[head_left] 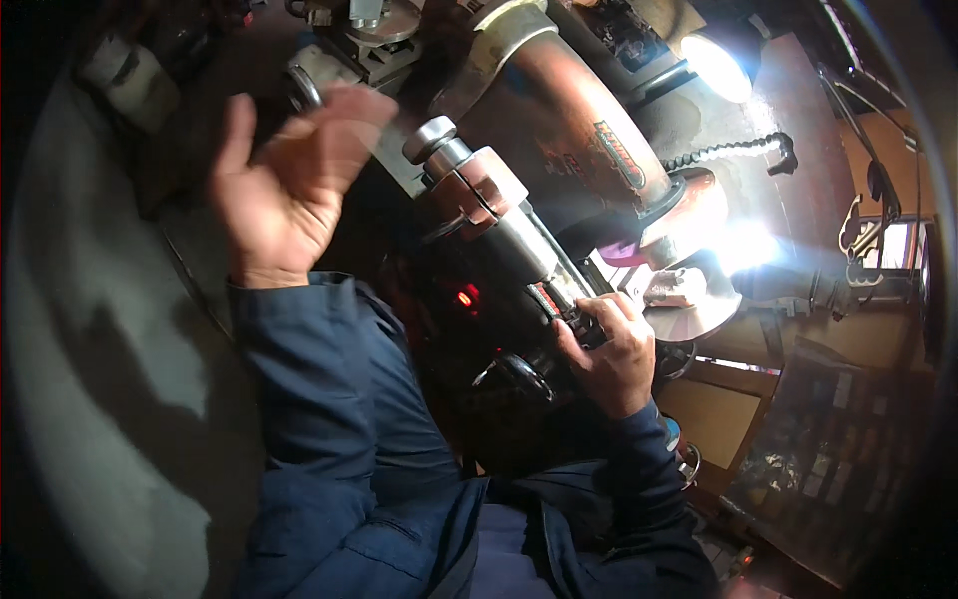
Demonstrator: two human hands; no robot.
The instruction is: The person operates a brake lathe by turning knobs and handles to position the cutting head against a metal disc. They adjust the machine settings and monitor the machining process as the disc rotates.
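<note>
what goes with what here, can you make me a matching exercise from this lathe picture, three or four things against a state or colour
Things:
1. left hand
2. right hand
3. work lamp
4. indicator light

States:
a. glowing red
b. closed on a dark handle
c. raised, palm open, holding nothing
d. shining bright white at upper right

Pairs: 1-c, 2-b, 3-d, 4-a

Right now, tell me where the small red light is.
In the head view, the red light glows on the dark machine body near the middle, just left of the right hand and below the shiny metal cylinder.
</note>
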